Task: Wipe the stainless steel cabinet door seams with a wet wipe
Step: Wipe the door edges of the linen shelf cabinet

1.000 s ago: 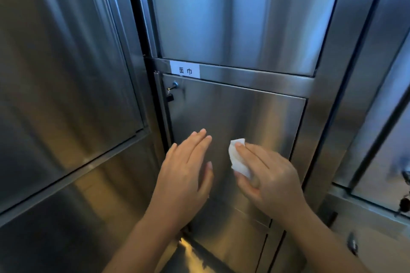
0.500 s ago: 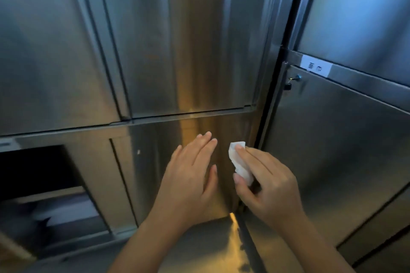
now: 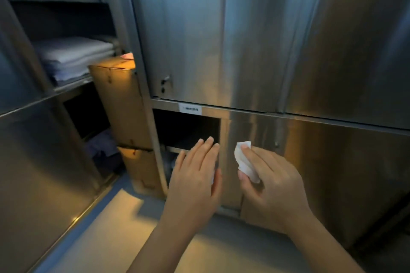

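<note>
Head view, lower centre: my right hand (image 3: 273, 186) pinches the folded wet wipe (image 3: 244, 159), fingertip backing it to press into the nearby door seam (image 3: 241, 203); my left hand (image 3: 195, 175) is flat, empty, likely steadying.

Right hand (image 3: 269, 186) pinches wet wipe (image 3: 244, 160) before steel cabinet (image 3: 244, 40).

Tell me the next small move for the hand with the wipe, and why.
Probably press the wipe onto the vertical seam and draw it along. The right hand pinches the wipe close to that seam, which shows just below it. The left hand is open and holds nothing.
</note>
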Demonstrator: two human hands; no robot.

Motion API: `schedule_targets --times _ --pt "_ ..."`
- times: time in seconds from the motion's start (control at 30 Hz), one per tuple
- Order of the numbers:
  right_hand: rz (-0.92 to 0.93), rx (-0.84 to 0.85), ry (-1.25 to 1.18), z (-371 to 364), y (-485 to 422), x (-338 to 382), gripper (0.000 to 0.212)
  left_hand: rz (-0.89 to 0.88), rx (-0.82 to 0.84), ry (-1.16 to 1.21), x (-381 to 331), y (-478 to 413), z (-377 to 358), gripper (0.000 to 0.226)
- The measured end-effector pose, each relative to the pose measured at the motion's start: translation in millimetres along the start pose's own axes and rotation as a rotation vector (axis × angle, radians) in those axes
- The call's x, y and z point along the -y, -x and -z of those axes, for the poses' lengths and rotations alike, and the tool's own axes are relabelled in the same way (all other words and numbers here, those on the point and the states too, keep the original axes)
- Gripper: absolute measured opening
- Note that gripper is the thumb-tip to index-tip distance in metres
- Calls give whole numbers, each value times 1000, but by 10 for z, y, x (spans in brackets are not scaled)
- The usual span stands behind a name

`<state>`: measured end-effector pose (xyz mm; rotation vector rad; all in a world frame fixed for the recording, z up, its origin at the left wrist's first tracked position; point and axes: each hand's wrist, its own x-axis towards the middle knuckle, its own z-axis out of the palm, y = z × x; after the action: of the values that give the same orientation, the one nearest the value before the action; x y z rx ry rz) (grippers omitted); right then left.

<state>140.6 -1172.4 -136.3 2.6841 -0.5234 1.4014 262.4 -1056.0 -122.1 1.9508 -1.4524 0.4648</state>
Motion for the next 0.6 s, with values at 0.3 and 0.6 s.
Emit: schedule_targets --times 0.3,0.6 --pt "85 54 -180 -1130 -582 1714 45 211 -140 -115 1648 658 1128 38" --pt "219 98 -321 -1933 -1021 2436 44 325 -175 -234 2460 855 1539 43"
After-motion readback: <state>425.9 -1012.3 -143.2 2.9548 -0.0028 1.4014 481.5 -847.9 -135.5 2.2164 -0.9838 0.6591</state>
